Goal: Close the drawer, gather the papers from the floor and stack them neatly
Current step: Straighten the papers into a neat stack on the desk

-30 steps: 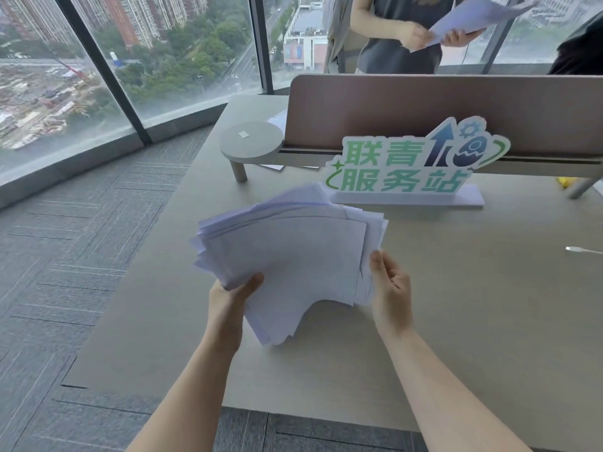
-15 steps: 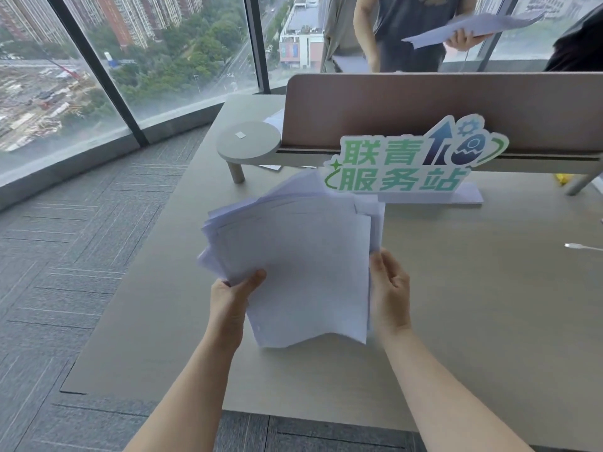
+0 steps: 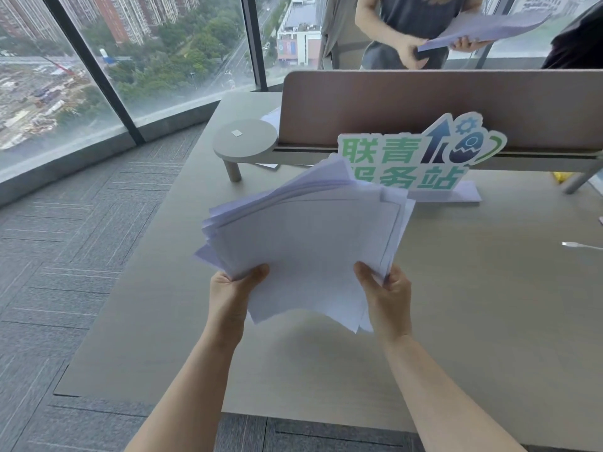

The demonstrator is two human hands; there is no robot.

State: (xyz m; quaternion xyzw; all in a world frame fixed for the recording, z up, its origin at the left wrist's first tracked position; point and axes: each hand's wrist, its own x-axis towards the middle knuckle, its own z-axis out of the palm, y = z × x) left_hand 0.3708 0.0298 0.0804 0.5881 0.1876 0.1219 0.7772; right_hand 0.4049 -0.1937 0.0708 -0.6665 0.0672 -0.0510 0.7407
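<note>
Above desk (image 3: 489, 288), fanned, uneven white papers (image 3: 306, 243)

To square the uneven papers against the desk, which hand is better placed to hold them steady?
Probably the right hand. It grips the papers at the corner where the edges lie nearly flush. The sheets fan out on the side of the left hand, which is thus better freed to tap them over the desk.

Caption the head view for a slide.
Both hands, left and right, hold an uneven paper stack above the desk.
</note>
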